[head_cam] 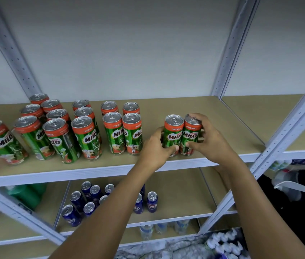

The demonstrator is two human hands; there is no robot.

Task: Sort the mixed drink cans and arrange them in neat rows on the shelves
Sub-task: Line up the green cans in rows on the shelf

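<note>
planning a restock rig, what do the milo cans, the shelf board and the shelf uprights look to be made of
Milo cans: metal, likely aluminium, with bare silvery pull-tab lids and glossy printed green and orange sides.
Shelf board: matte tan surface, probably fibreboard or laminated particleboard; no wood grain shows.
Shelf uprights: metal, seemingly steel, painted or coated pale grey-white, with rows of punched holes.

Left hand (155, 148): bare, no glove, no ring or watch visible.
Right hand (206, 139): bare, no glove, short trimmed nails on the thumb and fingers.
Forearms: both bare up to the lower edge of the frame, no sleeve in sight.
Wrists: no band, bracelet or strap on either.
</note>
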